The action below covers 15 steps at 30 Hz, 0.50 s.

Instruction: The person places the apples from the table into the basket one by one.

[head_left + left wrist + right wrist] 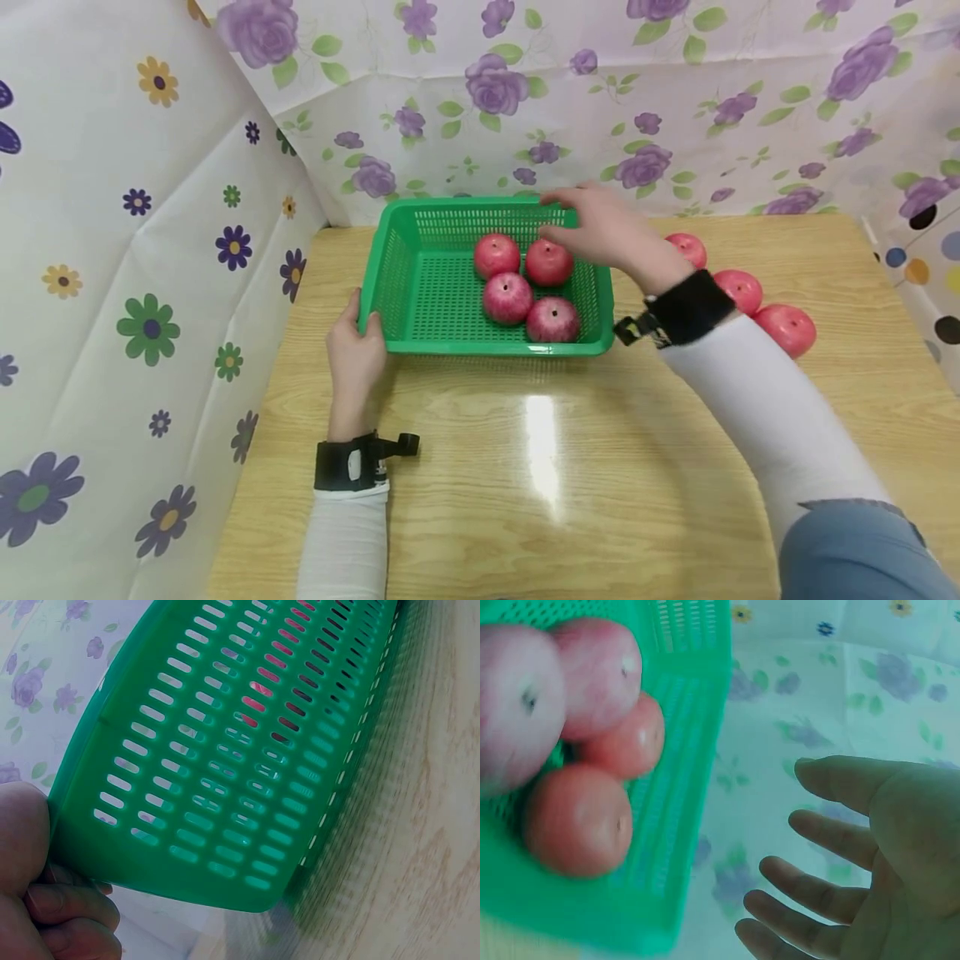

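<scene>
The right wrist view crops the green basket (681, 825); red fruits (577, 821) seem blurred.

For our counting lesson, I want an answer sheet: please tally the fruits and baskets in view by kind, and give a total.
Fruits: 7 in view (4 in the basket, 3 on the table)
Baskets: 1
Total: 8

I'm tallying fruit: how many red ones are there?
7: four red fruits in the green basket, three red fruits on the table right of it. More may be hidden behind the right arm.
</scene>
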{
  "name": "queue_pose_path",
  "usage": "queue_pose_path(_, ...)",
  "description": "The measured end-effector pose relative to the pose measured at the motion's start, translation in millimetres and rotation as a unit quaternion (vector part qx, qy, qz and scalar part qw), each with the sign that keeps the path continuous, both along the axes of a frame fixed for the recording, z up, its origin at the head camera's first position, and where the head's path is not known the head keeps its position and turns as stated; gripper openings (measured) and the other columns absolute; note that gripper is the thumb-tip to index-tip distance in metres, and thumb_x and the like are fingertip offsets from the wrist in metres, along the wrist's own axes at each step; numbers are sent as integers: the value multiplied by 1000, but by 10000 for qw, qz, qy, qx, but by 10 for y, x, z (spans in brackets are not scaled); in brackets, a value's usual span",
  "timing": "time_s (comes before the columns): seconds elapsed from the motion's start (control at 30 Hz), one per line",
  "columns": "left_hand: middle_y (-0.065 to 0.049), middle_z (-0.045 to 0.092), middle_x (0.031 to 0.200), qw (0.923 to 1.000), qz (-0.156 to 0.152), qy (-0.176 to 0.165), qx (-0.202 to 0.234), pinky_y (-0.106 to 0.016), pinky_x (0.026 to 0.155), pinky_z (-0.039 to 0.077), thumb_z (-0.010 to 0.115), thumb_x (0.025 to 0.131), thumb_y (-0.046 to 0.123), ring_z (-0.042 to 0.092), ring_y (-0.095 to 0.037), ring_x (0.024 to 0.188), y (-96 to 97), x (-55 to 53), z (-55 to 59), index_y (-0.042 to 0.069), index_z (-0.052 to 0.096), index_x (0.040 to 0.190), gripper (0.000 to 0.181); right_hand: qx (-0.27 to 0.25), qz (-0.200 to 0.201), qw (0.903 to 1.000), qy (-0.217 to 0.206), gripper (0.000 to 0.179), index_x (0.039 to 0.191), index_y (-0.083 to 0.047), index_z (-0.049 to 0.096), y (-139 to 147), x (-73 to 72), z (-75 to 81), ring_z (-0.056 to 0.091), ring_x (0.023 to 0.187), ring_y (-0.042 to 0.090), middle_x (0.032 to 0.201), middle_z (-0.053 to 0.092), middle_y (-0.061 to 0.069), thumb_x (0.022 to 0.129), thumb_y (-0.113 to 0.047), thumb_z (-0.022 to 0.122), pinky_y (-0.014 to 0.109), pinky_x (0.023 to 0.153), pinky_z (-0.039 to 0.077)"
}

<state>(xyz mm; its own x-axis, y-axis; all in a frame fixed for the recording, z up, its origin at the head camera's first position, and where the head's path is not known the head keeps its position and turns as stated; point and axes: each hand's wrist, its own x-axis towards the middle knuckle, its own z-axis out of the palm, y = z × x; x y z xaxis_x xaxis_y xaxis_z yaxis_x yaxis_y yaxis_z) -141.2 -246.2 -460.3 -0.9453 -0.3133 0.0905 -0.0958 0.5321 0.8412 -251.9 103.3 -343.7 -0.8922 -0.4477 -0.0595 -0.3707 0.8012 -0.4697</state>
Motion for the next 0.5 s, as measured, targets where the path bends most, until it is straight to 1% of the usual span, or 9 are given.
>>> queue_pose_path(0.13,-15,41,151,10000,31,1,-9,-40,110,41,48,102,14,40,-19,132,0,7,1,4,35,152,52,-126,-346,9993,-90,58,146,-15,48,441,184,11,43,128,38,143,48,20,99,-48,53,62,104,40)
queue_pose_path(0.33,-15,43,149,9999,73,74,11,-40,110,41,47,102,14,41,-19,131,-8,17,-5,4,37,150,51,21,-756,9971,99,56,143,-11,51,1063,349,-129,46,121,43,137,51,26,100,-46,53,67,99,41)
queue_pose_path(0.4,-15,43,150,10000,61,66,7,-41,110,40,47,102,14,40,-19,131,1,12,-10,4,37,151,51,90,-901,9959,23,58,143,-10,50,1245,404,-169,44,122,45,139,49,26,99,-48,52,70,98,39)
queue_pose_path(0.5,-15,42,150,10000,60,71,24,-41,111,39,47,102,14,40,-19,132,16,4,-24,4,37,151,51,173,-1148,9929,-268,68,147,-9,46,1491,477,-215,41,123,49,143,45,28,98,-56,49,74,97,37)
